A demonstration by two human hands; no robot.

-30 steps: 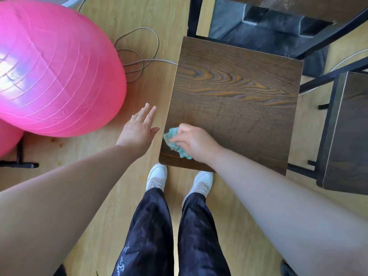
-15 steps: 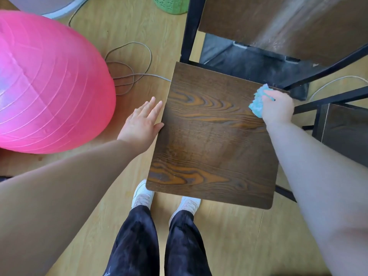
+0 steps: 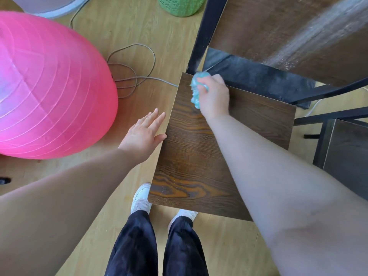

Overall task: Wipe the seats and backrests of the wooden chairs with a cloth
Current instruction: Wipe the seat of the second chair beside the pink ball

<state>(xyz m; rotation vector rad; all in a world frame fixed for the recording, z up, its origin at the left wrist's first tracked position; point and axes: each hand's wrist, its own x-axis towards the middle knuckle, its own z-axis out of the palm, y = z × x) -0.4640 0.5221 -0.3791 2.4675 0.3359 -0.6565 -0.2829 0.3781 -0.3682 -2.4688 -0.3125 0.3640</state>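
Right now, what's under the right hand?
A crumpled teal cloth, gripped by the right hand at the far left corner of the chair seat. How much cloth lies beneath the palm, and the wood under it, is covered.

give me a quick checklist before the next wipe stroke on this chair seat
1. Grip on the cloth: the right hand holds the bunched cloth. Ok.
2. Start point: the cloth is at the far left corner of the seat. Ok.
3. Left hand out of the path: open, beside the seat's left edge. Ok.
4. Seat free of things: only the right arm crosses it. Ok.
5. Footing: the cable lies on the floor, apart from the shoes. Ok.
6. Seat already clean: cannot tell.
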